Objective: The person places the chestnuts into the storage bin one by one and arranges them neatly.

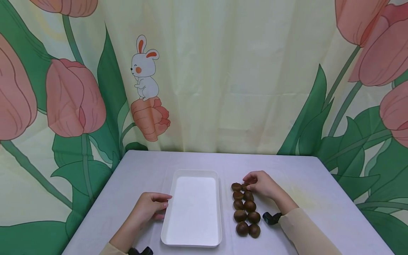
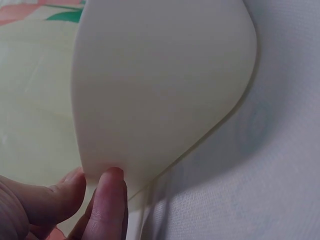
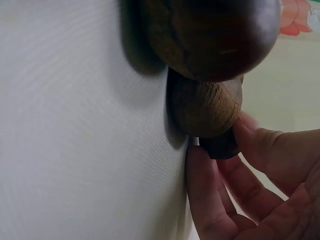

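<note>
Several brown chestnuts [image 1: 242, 228] stand in two columns on the table, right of a shallow white tray [image 1: 191, 244]. My right hand [image 1: 262, 184] is at the far end of these columns. Its thumb and fingers pinch the farthest chestnut of the right column, a dark chestnut [image 3: 220, 146] partly hidden behind nearer ones in the right wrist view. On the other side, my left hand [image 1: 148, 209] touches the tray's left wall [image 2: 165, 90] with its fingertips. The thumb is near the rim, and the fingers look relaxed rather than curled round the tray.
A white cloth covers the table [image 1: 149, 170]. Behind it hangs a pale curtain [image 1: 223, 88] printed with tulips and a rabbit. Black wrist devices [image 1: 272, 218] show at both sleeves, the right one close beside the chestnuts.
</note>
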Tool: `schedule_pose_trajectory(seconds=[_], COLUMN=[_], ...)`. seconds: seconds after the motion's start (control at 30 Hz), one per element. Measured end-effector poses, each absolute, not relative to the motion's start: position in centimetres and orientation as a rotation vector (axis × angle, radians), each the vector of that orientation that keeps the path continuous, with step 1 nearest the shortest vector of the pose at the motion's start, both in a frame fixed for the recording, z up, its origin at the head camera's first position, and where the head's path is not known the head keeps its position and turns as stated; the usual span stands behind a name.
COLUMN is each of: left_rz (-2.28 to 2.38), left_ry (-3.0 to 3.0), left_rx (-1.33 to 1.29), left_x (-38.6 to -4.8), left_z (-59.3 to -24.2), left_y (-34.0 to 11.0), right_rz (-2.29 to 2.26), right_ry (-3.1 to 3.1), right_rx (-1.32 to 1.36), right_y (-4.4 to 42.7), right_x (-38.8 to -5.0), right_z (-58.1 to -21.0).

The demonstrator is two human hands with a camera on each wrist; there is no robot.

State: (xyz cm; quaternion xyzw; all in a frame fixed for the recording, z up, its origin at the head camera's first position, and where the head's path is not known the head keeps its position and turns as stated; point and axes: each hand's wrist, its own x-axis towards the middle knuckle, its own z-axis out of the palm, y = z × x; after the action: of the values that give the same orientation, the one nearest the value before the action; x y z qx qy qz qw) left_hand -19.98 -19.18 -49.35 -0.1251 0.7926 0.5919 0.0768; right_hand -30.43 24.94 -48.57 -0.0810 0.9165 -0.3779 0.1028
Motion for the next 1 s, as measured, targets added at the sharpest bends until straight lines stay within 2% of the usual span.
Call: schedule_pose_trajectory(seconds=[0.53,1.0], left_rz=[1.772,1.764], left_ry=[2.367,2.355], left_rx=[-0.387,-0.401], left_x=[-20.0,-20.3], left_z=[-49.5,-49.6], left_y=[-19.3,-19.3], right_rz=[-1.156,-1.213], right_ry=[2.745,2.723], right_rx=[-0.244,-0.297], right_y=[24.8,21.9], right_x=[-30.4,-31.2], right_z=[-47.9,-45.9])
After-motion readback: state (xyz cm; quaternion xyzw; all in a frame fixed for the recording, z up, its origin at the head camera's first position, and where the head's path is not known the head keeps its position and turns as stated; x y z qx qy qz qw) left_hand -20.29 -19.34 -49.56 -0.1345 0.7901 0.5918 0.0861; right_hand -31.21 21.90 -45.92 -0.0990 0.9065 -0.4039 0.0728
